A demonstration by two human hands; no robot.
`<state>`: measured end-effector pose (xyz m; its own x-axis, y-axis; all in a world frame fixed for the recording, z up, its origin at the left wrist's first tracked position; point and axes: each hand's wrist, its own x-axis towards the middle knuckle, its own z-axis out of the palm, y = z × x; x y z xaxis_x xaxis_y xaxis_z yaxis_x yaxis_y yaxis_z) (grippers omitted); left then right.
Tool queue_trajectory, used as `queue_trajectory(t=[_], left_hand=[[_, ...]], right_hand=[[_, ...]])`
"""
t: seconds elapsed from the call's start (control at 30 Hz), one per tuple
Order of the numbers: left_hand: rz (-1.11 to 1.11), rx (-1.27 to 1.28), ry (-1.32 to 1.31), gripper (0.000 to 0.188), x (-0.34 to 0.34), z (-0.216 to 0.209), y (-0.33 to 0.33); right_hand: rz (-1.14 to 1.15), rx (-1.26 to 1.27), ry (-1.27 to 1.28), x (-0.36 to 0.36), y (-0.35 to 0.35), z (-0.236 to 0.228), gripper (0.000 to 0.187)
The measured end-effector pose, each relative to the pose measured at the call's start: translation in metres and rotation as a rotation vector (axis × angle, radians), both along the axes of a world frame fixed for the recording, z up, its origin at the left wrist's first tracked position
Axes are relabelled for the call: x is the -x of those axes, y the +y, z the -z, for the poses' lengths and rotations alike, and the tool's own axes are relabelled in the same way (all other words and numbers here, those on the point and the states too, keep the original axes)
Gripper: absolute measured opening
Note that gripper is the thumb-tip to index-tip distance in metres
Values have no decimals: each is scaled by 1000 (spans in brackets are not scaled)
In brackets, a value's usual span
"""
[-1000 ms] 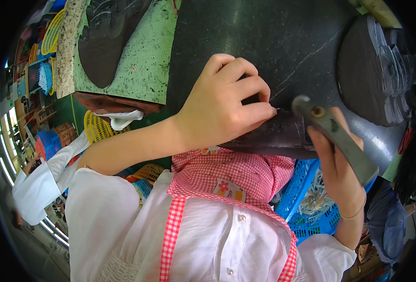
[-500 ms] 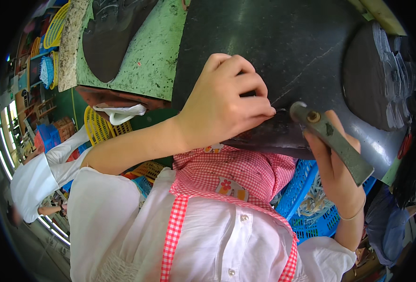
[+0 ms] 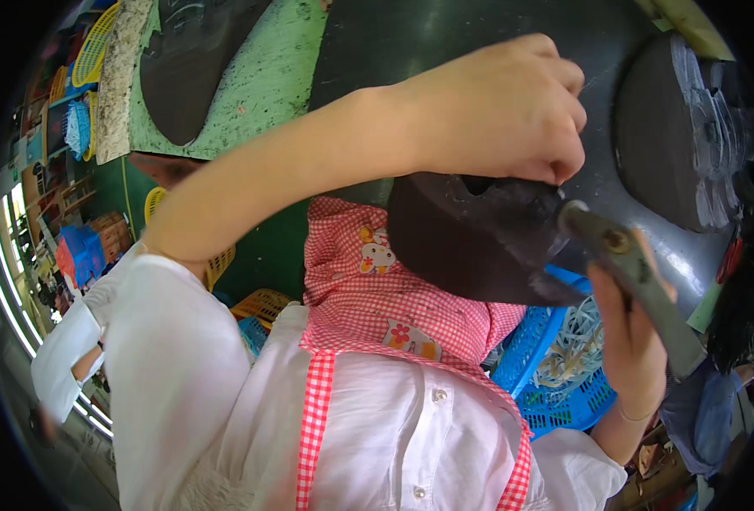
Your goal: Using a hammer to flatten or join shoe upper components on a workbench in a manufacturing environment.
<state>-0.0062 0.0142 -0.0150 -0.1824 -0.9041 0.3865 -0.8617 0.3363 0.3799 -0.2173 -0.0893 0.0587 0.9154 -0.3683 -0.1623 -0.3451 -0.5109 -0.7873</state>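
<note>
My left hand [image 3: 513, 115] is closed at the table's near edge, its fingertips pinching the edge of a dark brown, curved leather-like piece [image 3: 470, 238]. The piece hangs over the front edge, covering part of the red-and-white checked apron. A hole or notch shows in the piece just below the hand. In my right hand [image 3: 624, 315] is a hammer [image 3: 641, 285], its grey metal head turned up towards me with the round end of its handle showing in the middle. The head's narrow tip lies close to the piece's right edge; contact is unclear.
A stack of dark rounded pieces with pale edges [image 3: 662, 136] lies on the black tabletop [image 3: 377, 51] at right. Another dark piece [image 3: 181, 85] rests on the green board [image 3: 266, 94] at left. Below is a blue basket [image 3: 521, 358] of pale strips. A co-worker's white sleeve [image 3: 66, 345] shows left.
My left hand has moved right and away from me, bringing the dark piece's broad face into view over the table edge. My right hand and the hammer have shifted slightly right and nearer.
</note>
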Motion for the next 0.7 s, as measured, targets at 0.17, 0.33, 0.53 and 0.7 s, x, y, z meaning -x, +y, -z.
queue_trajectory(t=[0.17, 0.33, 0.53, 0.7], left_hand=[[45, -92, 121, 13, -4, 6, -1], [105, 49, 87, 15, -5, 11, 4], [106, 87, -91, 12, -4, 5, 8], [-29, -71, 192, 14, -8, 6, 17]], right_hand=[[-75, -124, 115, 6, -9, 9, 10], [138, -75, 55, 1, -7, -1, 12], [-24, 33, 77, -12, -8, 3, 11], [-174, 1, 30, -19, -16, 13, 19]])
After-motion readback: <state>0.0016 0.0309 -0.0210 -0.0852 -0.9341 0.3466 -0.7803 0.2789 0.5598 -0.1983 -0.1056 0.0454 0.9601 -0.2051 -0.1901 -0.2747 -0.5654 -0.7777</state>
